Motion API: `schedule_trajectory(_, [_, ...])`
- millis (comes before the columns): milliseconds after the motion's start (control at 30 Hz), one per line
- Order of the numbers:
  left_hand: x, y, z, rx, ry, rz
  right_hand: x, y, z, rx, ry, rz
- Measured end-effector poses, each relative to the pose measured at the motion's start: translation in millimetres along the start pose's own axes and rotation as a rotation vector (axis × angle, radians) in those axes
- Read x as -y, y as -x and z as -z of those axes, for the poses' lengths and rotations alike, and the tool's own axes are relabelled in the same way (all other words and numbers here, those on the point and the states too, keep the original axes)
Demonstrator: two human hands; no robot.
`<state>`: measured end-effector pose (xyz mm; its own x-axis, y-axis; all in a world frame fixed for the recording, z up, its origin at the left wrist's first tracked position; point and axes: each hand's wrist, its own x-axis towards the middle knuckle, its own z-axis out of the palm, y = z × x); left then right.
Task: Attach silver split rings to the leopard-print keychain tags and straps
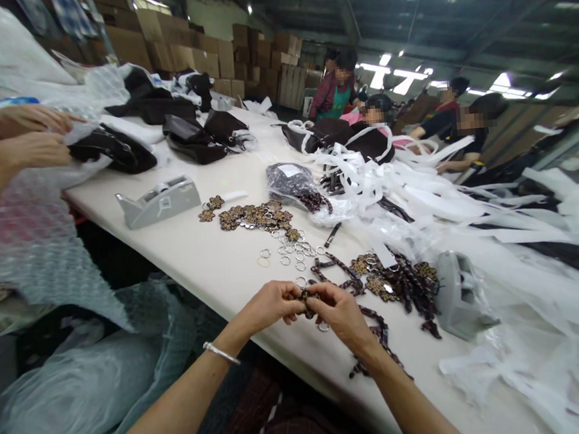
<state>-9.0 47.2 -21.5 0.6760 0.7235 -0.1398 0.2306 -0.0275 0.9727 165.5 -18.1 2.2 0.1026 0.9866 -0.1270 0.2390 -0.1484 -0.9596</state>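
Both hands meet over the table's near edge and pinch one flower-shaped charm (pixel 307 303), brown with a leopard-like pattern. My left hand (pixel 275 305) grips its left side, and my right hand (pixel 341 312) holds its right side; the fingers hide much of it. A metal ring (pixel 323 326) shows just below the right fingers. Loose split rings (pixel 299 256) lie beyond my hands. Behind them is a pile of similar flower charms (pixel 254 216). Dark beaded strands (pixel 378 330) lie right of and partly behind my right hand, beside more charms (pixel 381 287).
Two grey tape dispensers, one at left (pixel 160 200) and one at right (pixel 460 297), stand on the table (pixel 244 274). White strips (pixel 417 187) heap at right. Dark bags (pixel 203 133) lie at back. Another person's hands (pixel 33 140) handle bubble wrap (pixel 65 241) at left.
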Motion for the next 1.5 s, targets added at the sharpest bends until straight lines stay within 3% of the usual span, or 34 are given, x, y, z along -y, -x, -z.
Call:
schedule_trajectory(133, [8, -4, 10.5, -0.157, -0.336, -0.049, -19, 4, 4, -0.031, 0.087, -0.004])
schedule_trajectory(267, [12, -22, 16.3, -0.268, -0.543, -0.121, -33, 5, 11, -0.016, 0.432, 0.188])
schedule_trajectory(367, [14, -39, 10.5, -0.233, -0.690, -0.201, -36, 6, 13, -0.002, 0.604, 0.262])
schedule_trajectory(600, [24, -64, 1.1, -0.160, -0.953, -0.305, -34, 10, 19, 0.022, 0.801, 0.222])
schedule_trajectory(833, [21, -58, 4.0, -0.125, -1.119, -0.340, -28, 11, 23, 0.058, 0.844, 0.191])
schedule_trajectory(967, [12, -54, -4.1, -0.058, -1.151, -0.347, -24, 11, 24, 0.072, 0.859, 0.172])
schedule_trajectory(1100, [3, -60, -12.0, -0.010, -1.106, -0.356, -19, 12, 27, 0.065, 0.840, 0.172])
schedule_trajectory(1267, [-4, -61, 3.1, -0.087, -0.905, -0.348, -14, 15, 36, -0.057, 0.739, 0.230])
schedule_trajectory(1333, [-6, -51, 8.3, -0.161, -0.780, -0.338, -12, 16, 38, -0.127, 0.599, 0.218])
schedule_trajectory(1433, [-5, -27, 3.6, -0.215, -0.552, -0.309, -6, 16, 35, -0.118, 0.213, 0.057])
schedule_trajectory(1500, [-4, -10, -7.0, -0.220, -0.137, -0.237, 0, 16, 28, -0.045, -0.057, -0.062])
